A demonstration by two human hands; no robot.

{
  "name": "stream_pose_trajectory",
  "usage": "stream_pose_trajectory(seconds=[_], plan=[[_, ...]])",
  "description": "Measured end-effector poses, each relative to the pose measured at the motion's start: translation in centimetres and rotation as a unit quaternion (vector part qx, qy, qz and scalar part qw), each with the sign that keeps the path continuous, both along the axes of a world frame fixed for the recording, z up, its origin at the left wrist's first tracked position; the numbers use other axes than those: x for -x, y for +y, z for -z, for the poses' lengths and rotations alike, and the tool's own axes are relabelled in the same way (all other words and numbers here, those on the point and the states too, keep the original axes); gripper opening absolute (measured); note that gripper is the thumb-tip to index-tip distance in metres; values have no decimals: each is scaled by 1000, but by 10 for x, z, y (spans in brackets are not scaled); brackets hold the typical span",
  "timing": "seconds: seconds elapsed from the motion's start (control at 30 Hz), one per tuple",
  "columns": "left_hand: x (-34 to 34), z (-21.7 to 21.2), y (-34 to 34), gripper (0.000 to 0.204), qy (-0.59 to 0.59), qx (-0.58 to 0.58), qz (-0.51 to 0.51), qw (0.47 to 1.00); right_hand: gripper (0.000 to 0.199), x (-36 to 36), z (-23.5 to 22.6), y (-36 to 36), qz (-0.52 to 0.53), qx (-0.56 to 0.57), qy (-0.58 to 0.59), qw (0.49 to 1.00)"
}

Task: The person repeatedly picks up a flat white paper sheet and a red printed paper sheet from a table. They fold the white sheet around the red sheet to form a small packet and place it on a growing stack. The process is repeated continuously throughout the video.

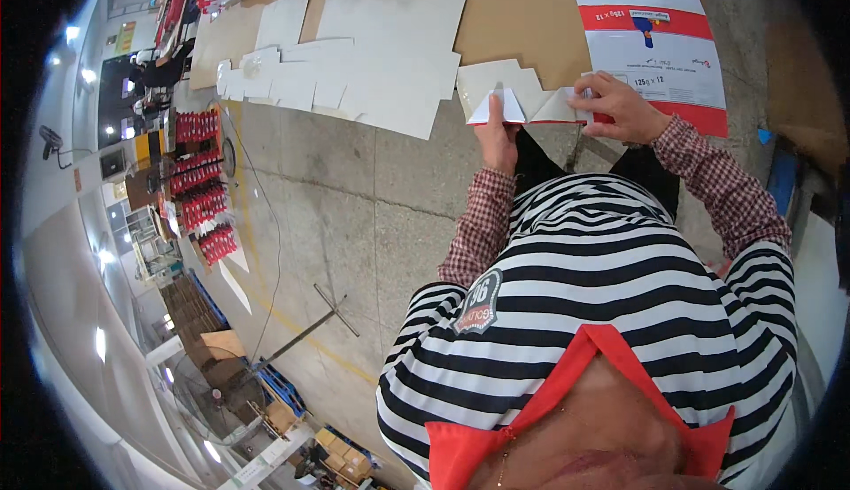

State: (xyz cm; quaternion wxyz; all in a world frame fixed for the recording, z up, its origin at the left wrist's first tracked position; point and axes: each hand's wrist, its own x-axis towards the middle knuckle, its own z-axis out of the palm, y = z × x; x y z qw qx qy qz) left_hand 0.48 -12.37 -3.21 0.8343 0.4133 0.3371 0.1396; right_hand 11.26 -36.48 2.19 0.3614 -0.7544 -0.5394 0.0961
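Note:
A small carton (498,76), white inside with a red outer edge, is partly folded at the near edge of the table. My left hand (498,140) grips its left end, thumb raised against a white flap and fingers underneath. At the carton's right end my right hand (624,111) is closed, thumb and forefinger pinching the folded corner. Right behind that hand lies a flat red-and-white printed carton blank (655,47). To the left of the carton, large white flat blanks (390,21) overlap in a spread, plain side up.
A brown cardboard-covered table (513,21) runs along the top. Stacked red packs (197,162) stand on racks at the left. On the concrete floor are a metal stand (305,335), a thin cable and a yellow line. Pallets with boxes (341,455) sit at the lower left.

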Motion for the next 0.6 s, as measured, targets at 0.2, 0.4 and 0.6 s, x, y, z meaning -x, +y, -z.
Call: stream_pose_trajectory(seconds=[0.2,0.4,0.6], plan=[[1,-34,-25,49,-82,-268,-25,960,48,-2,3,-6,4,4,30,1000],[-44,-69,-38,100,-157,-779,391,464,55,3,-19,-9,-8,116,-1,993],[-60,-50,-29,117,-220,-724,384,529,76,17,-19,-56,205,99,-140,964]])
